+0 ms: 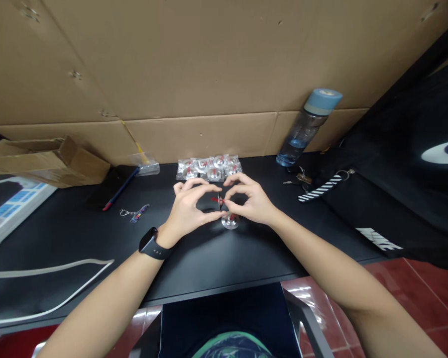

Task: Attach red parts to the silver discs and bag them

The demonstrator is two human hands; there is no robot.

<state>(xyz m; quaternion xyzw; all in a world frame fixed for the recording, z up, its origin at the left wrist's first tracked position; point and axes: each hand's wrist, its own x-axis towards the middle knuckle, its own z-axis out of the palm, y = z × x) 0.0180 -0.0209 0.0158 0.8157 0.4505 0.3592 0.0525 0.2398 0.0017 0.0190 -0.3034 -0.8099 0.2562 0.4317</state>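
Note:
Between my hands a thin round metal disc with red parts at its middle (220, 200) stands on edge. My left hand (188, 205) holds it by the rim, with the thumb below and the index finger above. Thumb and index finger of my right hand (250, 199) are pinched at the red tip on its right side. Just under them, a silvery round metal piece with a red centre (230, 222) lies on the black table. Behind my hands are several similar metal pieces in clear plastic packets (213, 174).
A water bottle with a blue lid (302, 129) stands against the cardboard wall (209, 64). Keys (302, 177) and a black bag (395, 199) are on the right. Leftward are a keychain (135, 213), an open cardboard box (48, 161) and a white cable (59, 266).

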